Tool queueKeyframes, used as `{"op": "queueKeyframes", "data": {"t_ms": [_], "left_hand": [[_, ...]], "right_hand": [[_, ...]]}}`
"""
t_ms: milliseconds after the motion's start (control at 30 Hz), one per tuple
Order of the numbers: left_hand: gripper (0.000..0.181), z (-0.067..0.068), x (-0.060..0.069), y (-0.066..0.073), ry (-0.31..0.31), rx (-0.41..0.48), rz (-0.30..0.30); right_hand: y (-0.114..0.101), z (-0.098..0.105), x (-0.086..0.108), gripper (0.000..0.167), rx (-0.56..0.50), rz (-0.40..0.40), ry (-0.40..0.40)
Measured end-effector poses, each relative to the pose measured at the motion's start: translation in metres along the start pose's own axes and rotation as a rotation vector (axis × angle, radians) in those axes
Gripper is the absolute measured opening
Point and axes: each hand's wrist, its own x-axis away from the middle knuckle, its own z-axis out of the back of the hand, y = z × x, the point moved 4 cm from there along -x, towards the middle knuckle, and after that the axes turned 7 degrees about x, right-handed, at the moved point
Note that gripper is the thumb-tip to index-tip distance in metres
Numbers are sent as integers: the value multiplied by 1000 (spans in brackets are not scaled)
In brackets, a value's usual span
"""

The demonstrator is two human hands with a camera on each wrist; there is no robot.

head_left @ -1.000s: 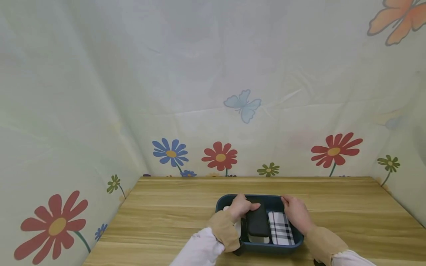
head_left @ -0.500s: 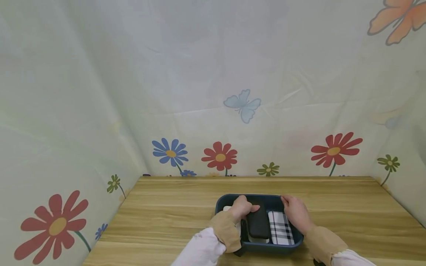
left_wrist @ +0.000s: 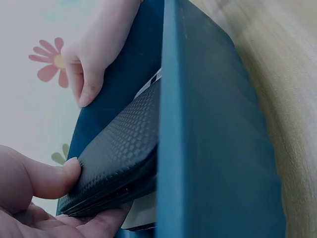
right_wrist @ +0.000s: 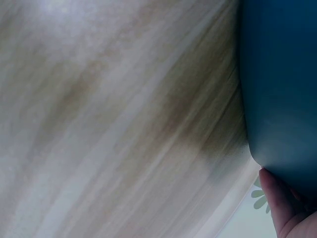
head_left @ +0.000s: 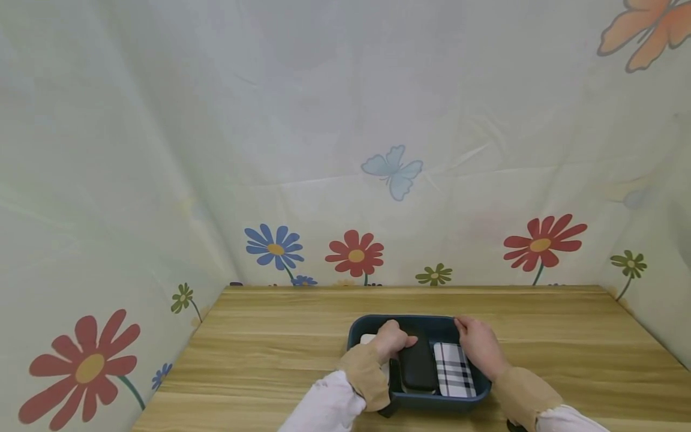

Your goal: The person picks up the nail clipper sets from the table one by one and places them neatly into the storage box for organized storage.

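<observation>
A dark blue bin (head_left: 438, 403) stands on the table, with a black wallet (head_left: 418, 367) inside it, near the middle. My left hand (head_left: 391, 342) grips the wallet at its far left edge. The left wrist view shows the thumb on the woven-textured top of the wallet (left_wrist: 116, 153) and the fingers underneath. At the bin's far right corner, my right hand (head_left: 479, 345) pinches the rim. In the right wrist view the fingers of that hand (right_wrist: 292, 213) are partly cut off. To the wallet's right lies a black-and-white plaid flat item (head_left: 454, 371).
A white item (head_left: 367, 339) in the bin's left part is mostly hidden by my left hand. Below the black wallet, a pale item (left_wrist: 141, 213) shows in the left wrist view. A flower-printed cloth (head_left: 302, 150) hangs behind the wooden table (head_left: 281, 336).
The near end of the black wallet has sunk slightly, covering most of the pale strip below it. My left hand moved slightly nearer with it. The right hand keeps its hold on the rim.
</observation>
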Motion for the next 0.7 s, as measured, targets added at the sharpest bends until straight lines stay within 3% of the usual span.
{"op": "queueKeyframes", "data": {"t_ms": [167,700], "left_hand": [[42,-1,-1,0,-4,1,-2],[36,-2,-1,1,3,-113,-12]], "right_hand": [[1,-1,-1,23,3,-1,10],[0,0,1,21,-2,5,20]]}}
